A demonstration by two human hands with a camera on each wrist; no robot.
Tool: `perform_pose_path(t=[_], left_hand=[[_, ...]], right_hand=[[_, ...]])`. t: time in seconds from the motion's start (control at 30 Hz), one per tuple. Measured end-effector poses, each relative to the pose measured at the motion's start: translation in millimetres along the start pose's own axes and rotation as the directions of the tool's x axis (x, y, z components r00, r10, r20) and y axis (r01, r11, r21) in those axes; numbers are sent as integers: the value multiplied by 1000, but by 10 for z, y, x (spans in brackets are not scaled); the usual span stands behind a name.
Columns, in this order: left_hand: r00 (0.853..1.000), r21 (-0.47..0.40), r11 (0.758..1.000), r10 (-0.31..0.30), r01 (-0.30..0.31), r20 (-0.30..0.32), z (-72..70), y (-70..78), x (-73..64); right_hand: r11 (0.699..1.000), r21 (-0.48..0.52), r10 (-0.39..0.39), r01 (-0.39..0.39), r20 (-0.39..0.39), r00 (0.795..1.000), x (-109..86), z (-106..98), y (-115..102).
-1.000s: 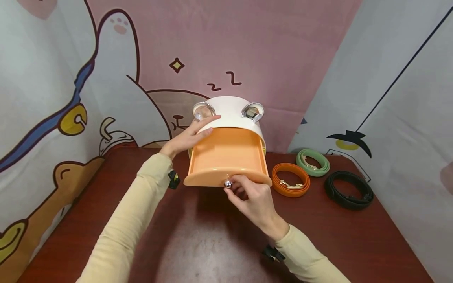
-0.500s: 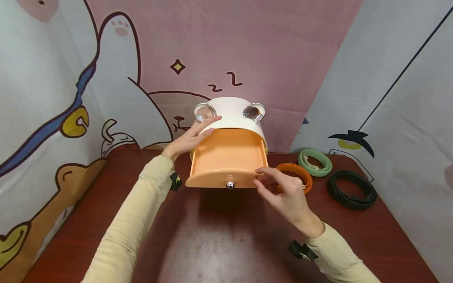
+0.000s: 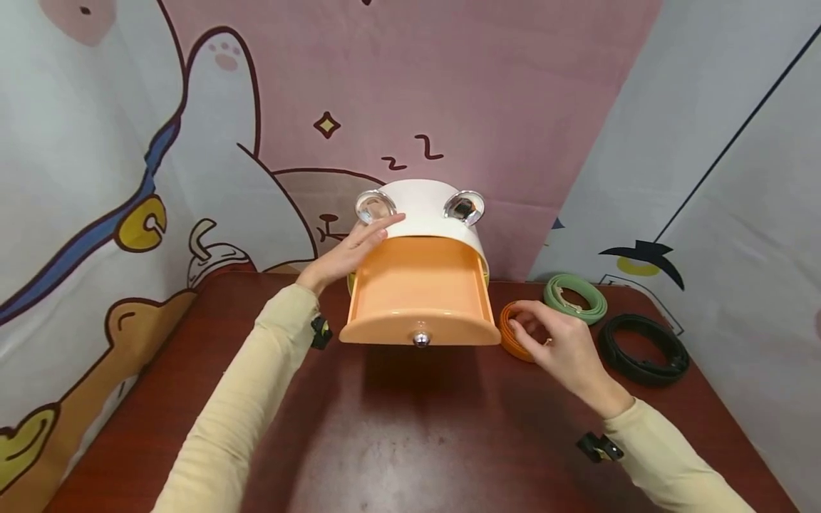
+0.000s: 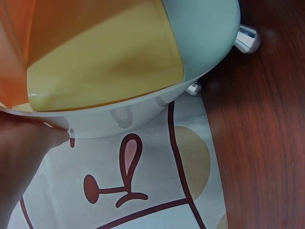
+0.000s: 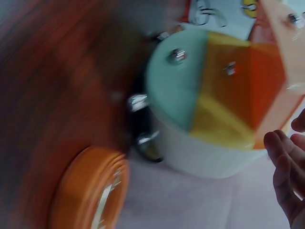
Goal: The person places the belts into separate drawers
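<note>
A white rounded drawer cabinet (image 3: pixel 426 203) with two silver eye-like discs stands at the table's back. Its top drawer (image 3: pixel 418 278), light orange with a silver knob (image 3: pixel 421 340), is pulled out. My left hand (image 3: pixel 349 255) rests with straight fingers on the cabinet's upper left side. In the left wrist view its thumb lies against the white shell (image 4: pixel 102 125). My right hand (image 3: pixel 571 350), fingers loosely bent and holding nothing, hovers over a coiled orange belt (image 3: pixel 508 340) and partly hides it. In the right wrist view that hand is apart from the belt.
To the right lie a coiled green belt (image 3: pixel 593 303) and a coiled black belt (image 3: pixel 670 363). Yellow (image 5: pixel 219 119) and mint-green (image 5: pixel 174 83) drawer fronts show below the pulled-out drawer. A printed cloth (image 3: pixel 513 107) hangs behind the red-brown table (image 3: pixel 398 442).
My right hand has let go of the drawer knob and moved right, over the orange belt. My left hand stays on the cabinet, and the drawer remains pulled out.
</note>
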State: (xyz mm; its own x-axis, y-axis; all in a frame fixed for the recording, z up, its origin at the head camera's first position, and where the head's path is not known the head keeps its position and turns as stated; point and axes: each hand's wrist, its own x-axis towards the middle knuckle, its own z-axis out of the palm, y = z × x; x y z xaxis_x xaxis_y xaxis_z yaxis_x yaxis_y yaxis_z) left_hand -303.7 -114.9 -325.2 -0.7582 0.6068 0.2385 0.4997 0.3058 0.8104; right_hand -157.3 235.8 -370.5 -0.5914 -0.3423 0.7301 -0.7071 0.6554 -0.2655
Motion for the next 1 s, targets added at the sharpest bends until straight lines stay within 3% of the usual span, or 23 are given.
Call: perform_pose_path(t=[0.17,0.43,0.77,1.0], left_hand=[[1000,20,1000,6,-6,-8,26,-20,4],[1000,13,1000,27,-27,-11,13,-28,0],[1000,25,1000,13,-13,12,-21,-41,-6],[999,-62,997,-39,41,29,-44,-23,-14]], right_hand=[[990,-89,114,-108,66,991,-183,38,243],[971,-118,221,-207,117,968,-359,95,528],[945,-98,321,-313,91,943,-470,82,814],[902,-59,431,-427,89,898,-581,12,974]])
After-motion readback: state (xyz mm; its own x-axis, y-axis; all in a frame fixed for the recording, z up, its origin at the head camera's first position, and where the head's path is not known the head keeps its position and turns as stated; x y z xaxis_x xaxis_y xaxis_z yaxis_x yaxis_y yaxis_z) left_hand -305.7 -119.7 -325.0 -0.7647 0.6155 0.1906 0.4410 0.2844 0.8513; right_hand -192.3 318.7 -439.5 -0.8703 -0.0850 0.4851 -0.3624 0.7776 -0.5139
